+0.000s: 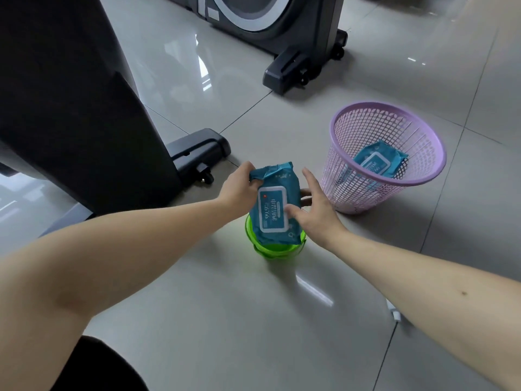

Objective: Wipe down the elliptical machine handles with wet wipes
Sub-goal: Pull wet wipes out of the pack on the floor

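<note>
A teal pack of wet wipes [275, 204] with a white-framed lid label stands in a small green bucket [275, 248] on the tiled floor. My left hand [239, 189] grips the pack's upper left corner. My right hand [313, 204] is beside the pack's right edge, its thumb touching the lid label and its fingers spread. The black elliptical machine [84, 108] rises at the left. No handle of the machine is in view.
A purple mesh basket [423, 176] stands to the right with a second teal wipes pack [379, 160] inside. A second black exercise machine [282, 24] is at the top, its foot [284, 71] on the floor. The near machine's foot [197, 148] juts toward the bucket.
</note>
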`<state>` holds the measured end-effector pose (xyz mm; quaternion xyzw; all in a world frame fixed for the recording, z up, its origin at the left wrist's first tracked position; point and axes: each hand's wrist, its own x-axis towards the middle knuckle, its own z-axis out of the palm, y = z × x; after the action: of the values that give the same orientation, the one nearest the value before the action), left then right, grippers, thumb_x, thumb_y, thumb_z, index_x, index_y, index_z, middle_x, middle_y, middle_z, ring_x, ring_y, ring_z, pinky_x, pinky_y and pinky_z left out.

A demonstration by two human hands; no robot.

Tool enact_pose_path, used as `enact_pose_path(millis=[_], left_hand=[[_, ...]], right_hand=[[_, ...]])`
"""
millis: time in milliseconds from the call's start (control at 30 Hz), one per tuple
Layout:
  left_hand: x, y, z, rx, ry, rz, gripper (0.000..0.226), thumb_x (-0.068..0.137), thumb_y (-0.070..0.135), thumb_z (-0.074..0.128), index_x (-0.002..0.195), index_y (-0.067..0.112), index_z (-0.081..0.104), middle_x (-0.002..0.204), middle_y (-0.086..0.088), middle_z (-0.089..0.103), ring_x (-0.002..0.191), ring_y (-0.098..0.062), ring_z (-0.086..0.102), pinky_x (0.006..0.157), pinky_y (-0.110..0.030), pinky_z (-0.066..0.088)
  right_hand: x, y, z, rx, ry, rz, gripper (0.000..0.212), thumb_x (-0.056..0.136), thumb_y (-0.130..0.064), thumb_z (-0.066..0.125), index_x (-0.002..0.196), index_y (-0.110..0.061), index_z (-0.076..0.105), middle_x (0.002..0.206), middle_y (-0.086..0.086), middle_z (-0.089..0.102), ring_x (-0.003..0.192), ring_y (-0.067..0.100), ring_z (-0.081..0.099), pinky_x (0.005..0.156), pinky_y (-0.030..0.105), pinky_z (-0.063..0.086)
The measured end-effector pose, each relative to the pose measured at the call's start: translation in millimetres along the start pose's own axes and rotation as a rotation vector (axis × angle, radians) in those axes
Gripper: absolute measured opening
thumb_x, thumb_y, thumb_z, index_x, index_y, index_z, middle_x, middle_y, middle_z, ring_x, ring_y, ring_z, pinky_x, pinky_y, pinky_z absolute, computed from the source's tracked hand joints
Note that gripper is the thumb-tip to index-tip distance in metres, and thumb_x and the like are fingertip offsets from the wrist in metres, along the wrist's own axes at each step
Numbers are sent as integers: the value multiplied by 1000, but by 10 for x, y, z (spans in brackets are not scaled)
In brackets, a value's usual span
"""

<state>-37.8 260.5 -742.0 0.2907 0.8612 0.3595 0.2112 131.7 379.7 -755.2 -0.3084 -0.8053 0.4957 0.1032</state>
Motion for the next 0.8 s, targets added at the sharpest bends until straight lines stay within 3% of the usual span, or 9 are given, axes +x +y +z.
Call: enact_pose_path(millis=[133,233,333,400,500,567,667,800], left_hand=[[7,-33,-9,-67,16,-83,7,103,24,53,101,17,51,94,-1,60,90,-25,59,83,-42,52],[-31,-33,-11,-94,23,-134,6,103,24,52,101,18,52,89,2,59,93,-26,62,85,-44,54],[-46,-45,-31,-85,15,-156,7,102,24,54,102,17,55,93,0,62,95,-27,64,87,-46,57],[-45,-46,-47,-98,25,-155,10,100,23,57,107,16,58,102,-4,67,98,-26,66,89,-47,58],[-75,2,-57,-197,28,-207,32,100,24,61,131,14,55,114,-1,63,104,-22,65,91,-43,58],[-101,7,-35,-260,12,-248,52,98,30,64,144,14,44,116,1,59,108,-23,65,93,-47,59],[-140,-11,5,-270,-39,-269,81,84,44,68,150,14,33,123,-1,59,106,-25,68,93,-49,59],[-237,43,52,-182,-141,-164,73,86,33,73,145,15,35,129,-2,58,104,-18,67,90,-39,60]], right_hand=[[-20,-66,16,-72,7,-80,83,99,-17,66,161,-46,20,133,0,43,110,13,62,99,31,54],[-14,-64,38,-102,-89,-147,70,98,-14,62,159,-36,36,153,-2,38,136,18,51,117,41,44],[-8,-86,59,-21,-162,-109,63,98,-12,60,155,-33,44,147,-13,50,132,17,57,113,45,48],[5,-100,65,30,-129,-52,64,96,-9,63,153,-34,47,145,-8,56,127,21,61,110,48,50],[26,-76,79,59,-59,-9,64,93,-7,66,149,-34,51,144,-4,56,129,22,60,110,49,51],[32,-62,92,49,-24,12,64,93,-8,67,149,-35,51,143,-5,55,130,21,58,111,48,50],[48,-69,97,1,16,26,65,94,-8,67,152,-32,49,146,-2,51,135,16,52,116,44,45],[31,-102,128,-49,52,16,65,94,-5,66,153,-25,48,145,1,49,131,11,47,119,34,40]])
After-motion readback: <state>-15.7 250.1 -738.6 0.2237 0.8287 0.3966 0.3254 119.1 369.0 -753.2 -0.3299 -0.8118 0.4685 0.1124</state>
